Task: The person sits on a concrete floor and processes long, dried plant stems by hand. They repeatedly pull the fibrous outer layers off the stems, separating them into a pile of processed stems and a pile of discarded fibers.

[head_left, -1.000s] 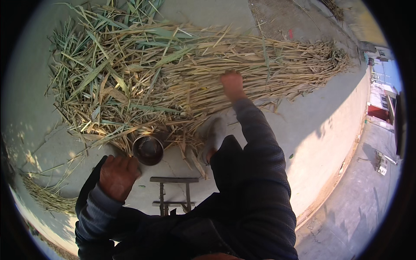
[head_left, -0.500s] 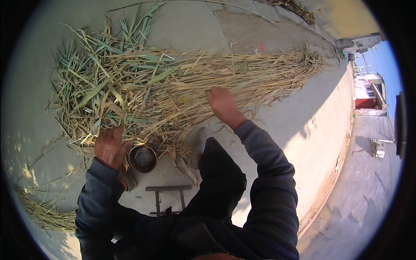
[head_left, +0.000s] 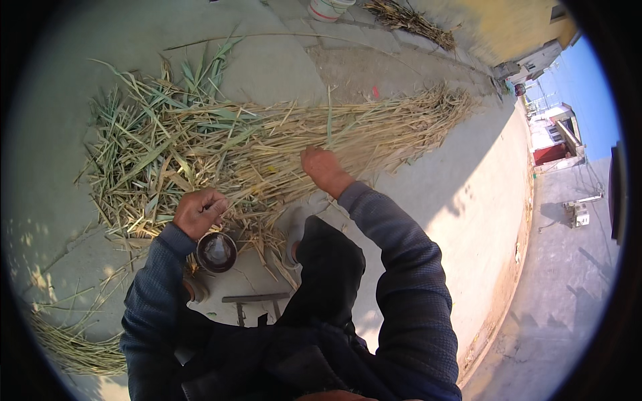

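Note:
A wide heap of dry yellow stalks (head_left: pixel 267 167) lies on the ground in front of me, with long green leaves (head_left: pixel 144 150) mixed in at its left end. At the heap's near edge, my left hand (head_left: pixel 198 212) is closed in a pinch, with a thin pale stalk seeming to show at its fingertips. My right hand (head_left: pixel 326 171) is closed over the middle of the heap, on what looks like a stalk blurred to its upper right. The fingers' undersides are hidden. Just below my left hand stands a round dark bowl (head_left: pixel 217 252) with something pale inside.
A low stool-like frame (head_left: pixel 255 298) stands between my legs. Thin stalks (head_left: pixel 80 344) lie in a bundle at the lower left. At the back are a white bucket (head_left: pixel 330 8) and another stalk pile (head_left: pixel 411 23). A wall (head_left: pixel 568 267) runs along the right.
My left hand has moved right and its spread fingers have closed. The right hand has shifted slightly left. The view has tilted, bringing the white bucket into sight.

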`<state>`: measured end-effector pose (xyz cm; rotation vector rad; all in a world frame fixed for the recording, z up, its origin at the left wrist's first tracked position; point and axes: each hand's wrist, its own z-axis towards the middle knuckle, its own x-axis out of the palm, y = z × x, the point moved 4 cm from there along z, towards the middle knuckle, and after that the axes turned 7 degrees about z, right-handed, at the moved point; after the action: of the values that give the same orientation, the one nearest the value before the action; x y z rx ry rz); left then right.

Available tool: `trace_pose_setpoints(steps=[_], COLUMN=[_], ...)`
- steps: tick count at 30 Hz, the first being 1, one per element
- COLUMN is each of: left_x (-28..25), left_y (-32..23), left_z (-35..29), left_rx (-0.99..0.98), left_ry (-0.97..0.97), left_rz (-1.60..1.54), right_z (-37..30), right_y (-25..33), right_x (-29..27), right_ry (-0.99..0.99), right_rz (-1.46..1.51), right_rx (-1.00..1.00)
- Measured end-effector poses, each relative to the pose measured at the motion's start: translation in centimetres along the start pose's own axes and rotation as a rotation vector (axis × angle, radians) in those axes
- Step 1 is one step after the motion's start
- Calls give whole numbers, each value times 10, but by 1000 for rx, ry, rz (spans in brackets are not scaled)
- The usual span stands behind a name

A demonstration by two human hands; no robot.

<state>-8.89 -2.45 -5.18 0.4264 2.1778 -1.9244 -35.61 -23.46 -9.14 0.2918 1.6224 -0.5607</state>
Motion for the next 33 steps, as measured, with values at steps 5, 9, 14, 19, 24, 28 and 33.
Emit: trace_pose_setpoints(steps=[5, 9, 14, 19, 24, 28, 33], left_x=[-8, -4, -9, -51, -103, -110, -146], left_y=[19, 39, 29, 18, 9, -23, -41], left_z=[-4, -6, -2, 0, -12, -27, -71], left_rx=[200, 67, 87, 42, -39, -6, 33], left_ry=[-254, -202, -251, -355, -355, -219, -371], left_rz=[575, 806, 850, 785, 195, -176, -252], right_z=[23, 96, 209, 187, 59, 36, 39], right_y=[-19, -19, 95, 142, 90, 63, 12], right_x=[-32, -71, -128, -126, -51, -17, -8], right_ry=[-48, -119, -538, -448, -135, -277, -475], right_rz=[66, 77, 433, 754, 1957, 2584, 2849], right_rx=[-1, 24, -404, -83, 860, 877, 601])
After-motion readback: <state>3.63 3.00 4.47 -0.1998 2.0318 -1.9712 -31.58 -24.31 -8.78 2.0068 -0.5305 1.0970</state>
